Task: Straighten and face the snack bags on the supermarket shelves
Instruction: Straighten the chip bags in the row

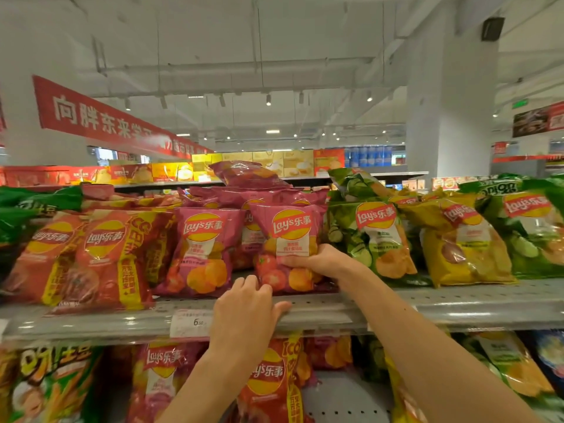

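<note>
Right hand point(317, 260) gripping a pink Lay's bag point(290, 242) upright on the top shelf point(457, 306), left hand point(244, 312) relaxed on the shelf edge beside a 6.50 price tag point(190, 323), green Lay's bag point(370, 236) alongside, red banner point(100, 117) overhead

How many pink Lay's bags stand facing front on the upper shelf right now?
2 clearly: one pink foil Lay's bag standing left of centre, and another pink foil bag in the right hand's grip. A third shows between them, mostly covered; more lie behind and may be hidden.
</note>
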`<state>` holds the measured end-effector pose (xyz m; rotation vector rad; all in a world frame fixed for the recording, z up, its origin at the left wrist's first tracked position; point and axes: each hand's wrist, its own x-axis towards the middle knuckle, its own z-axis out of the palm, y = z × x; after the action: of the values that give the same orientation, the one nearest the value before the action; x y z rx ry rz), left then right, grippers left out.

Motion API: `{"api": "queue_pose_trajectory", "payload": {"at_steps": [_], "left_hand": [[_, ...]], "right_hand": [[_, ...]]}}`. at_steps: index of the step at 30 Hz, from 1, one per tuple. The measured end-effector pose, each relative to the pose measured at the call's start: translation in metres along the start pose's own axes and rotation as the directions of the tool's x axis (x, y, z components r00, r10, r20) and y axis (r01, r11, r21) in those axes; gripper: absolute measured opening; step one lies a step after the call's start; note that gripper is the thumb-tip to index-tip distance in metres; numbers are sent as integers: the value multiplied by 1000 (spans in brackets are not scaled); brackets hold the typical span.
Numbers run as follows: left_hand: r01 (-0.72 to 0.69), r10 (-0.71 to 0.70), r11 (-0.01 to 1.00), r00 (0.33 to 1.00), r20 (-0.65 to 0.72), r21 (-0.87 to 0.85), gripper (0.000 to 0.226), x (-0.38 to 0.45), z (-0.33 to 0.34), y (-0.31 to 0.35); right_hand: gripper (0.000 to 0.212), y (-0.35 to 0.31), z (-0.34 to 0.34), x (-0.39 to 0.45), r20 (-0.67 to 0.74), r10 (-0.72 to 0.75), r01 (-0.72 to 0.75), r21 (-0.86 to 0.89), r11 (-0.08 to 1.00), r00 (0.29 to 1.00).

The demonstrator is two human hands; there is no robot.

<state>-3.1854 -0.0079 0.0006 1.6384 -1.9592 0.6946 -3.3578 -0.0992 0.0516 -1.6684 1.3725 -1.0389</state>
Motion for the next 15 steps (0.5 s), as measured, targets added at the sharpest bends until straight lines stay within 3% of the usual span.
{"api": "queue_pose_trajectory", "payload": {"at_steps": [2, 5, 8, 11, 15], "left_hand": [[17, -17, 1000, 1000, 2, -12, 49, 0, 2, 2], [45, -45, 998, 999, -1, -53, 47, -1, 4, 8], [44, -52, 990, 997, -59, -136, 43, -2, 2, 23], [-28, -17, 955, 989, -147, -295, 35, 1, 1, 49], [-109, 13, 818, 985, -171, -565, 22, 11, 4, 96]], "right_hand": [[43, -2, -2, -5, -9, -23, 23, -74, 997, 1000], [72, 3, -9, -18, -60, -57, 41, -240, 970, 997], [95, 10, -24, -42, -151, -130, 87, -263, 961, 980], [79, 20, -45, -67, -227, -199, 141, -249, 958, 953], [53, 40, -88, -96, -340, -226, 164, -201, 966, 913]]}}
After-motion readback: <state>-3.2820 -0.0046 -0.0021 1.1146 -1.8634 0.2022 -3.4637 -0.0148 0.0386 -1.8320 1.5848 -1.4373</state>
